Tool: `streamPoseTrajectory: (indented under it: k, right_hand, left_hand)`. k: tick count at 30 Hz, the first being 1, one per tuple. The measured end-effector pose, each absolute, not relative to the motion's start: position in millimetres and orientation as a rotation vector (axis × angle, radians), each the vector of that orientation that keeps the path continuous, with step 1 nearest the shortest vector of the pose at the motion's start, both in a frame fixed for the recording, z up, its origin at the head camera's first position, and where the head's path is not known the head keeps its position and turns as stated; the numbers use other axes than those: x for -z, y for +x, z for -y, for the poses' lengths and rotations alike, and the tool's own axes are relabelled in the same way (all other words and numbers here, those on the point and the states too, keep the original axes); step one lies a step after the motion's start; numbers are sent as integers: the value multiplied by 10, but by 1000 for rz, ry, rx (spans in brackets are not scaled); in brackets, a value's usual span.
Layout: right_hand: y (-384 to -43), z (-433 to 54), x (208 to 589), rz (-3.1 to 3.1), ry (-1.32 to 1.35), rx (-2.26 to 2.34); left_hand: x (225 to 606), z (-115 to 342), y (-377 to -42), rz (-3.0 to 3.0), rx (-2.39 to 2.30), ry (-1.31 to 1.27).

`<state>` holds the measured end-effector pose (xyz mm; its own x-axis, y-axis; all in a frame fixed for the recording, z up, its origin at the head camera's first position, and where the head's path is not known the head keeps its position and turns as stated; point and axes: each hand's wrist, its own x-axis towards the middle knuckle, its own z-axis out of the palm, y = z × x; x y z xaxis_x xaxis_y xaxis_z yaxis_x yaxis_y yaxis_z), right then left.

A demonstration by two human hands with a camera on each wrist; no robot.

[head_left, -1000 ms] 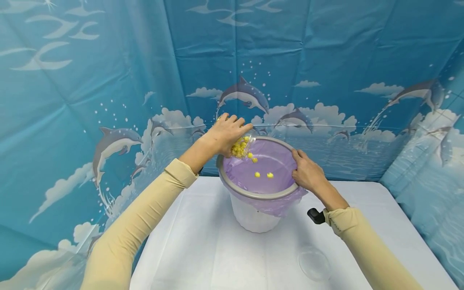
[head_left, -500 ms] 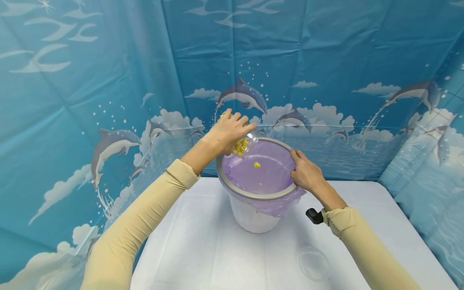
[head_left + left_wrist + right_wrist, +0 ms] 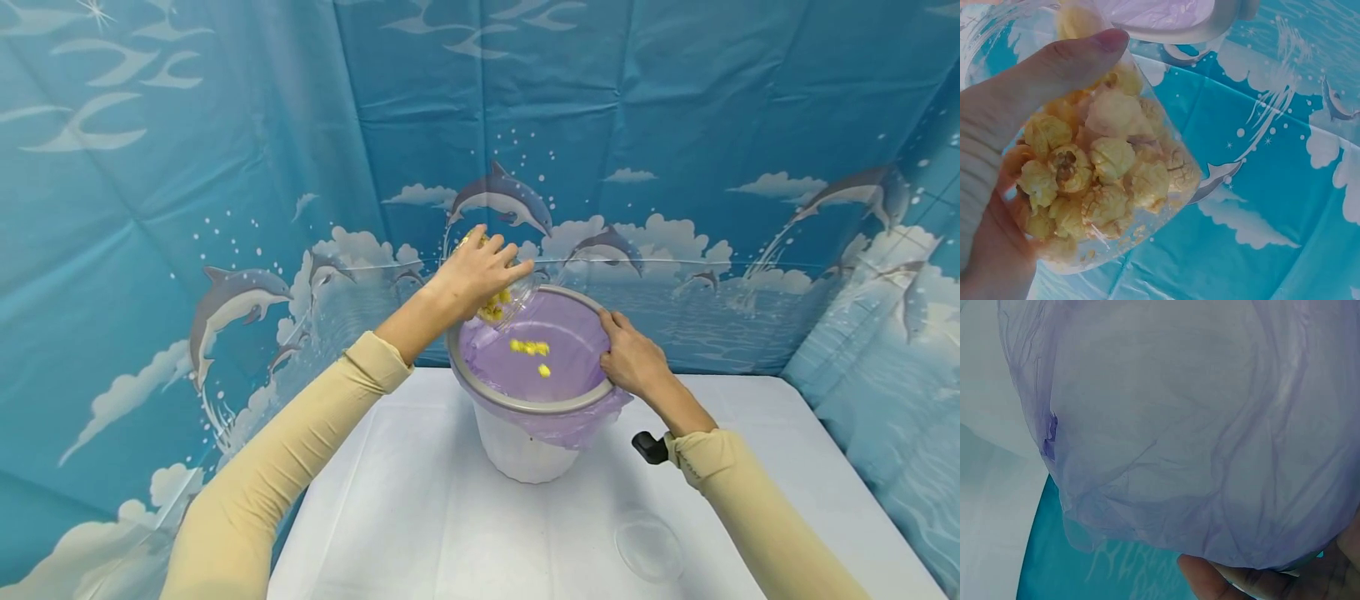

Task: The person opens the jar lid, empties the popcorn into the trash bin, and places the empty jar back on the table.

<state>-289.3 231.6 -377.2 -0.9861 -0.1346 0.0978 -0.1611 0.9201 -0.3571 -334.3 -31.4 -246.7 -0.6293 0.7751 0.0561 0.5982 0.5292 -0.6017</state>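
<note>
My left hand [image 3: 476,279] grips a clear plastic jar [image 3: 1166,187] of yellow popcorn [image 3: 1110,159], tilted mouth-down over the bin. Several pieces of popcorn [image 3: 530,347] are in the air below the jar's mouth. The white bin [image 3: 521,446] is lined with a purple plastic bag [image 3: 570,333], folded out over its grey rim [image 3: 551,407]. At the bin's right side my right hand [image 3: 636,357] holds the rim, thumb on top. In the right wrist view the bag's overhang [image 3: 1147,506] covers most of the bin, and the fingers [image 3: 1204,578] show under its edge.
A round clear lid [image 3: 648,546] lies on the white table [image 3: 420,517], to the right in front of the bin. Behind and beside the table hangs a blue curtain [image 3: 300,167] printed with dolphins. A black device [image 3: 650,447] sits at my right wrist.
The jar has tipped slightly further and shifted a little right and up with my left hand. Fewer pieces show near its mouth, as popcorn falls into the bin. My right hand keeps its place.
</note>
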Motion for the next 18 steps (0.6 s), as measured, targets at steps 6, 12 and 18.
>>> streamPoseTrajectory:
  k: [6, 12, 18]
  right_hand:
    - [-2890, -2312, 3775, 3004, 230, -571]
    - [-2893, -2310, 3780, 3004, 230, -561]
    - [-2892, -2312, 3789, 3003, 237, -567]
  left_hand:
    - [2464, 333, -3351, 2454, -764, -1141]
    - [2444, 335, -3342, 2461, -792, -1133]
    - [2431, 325, -3335, 2438, -793, -1133]
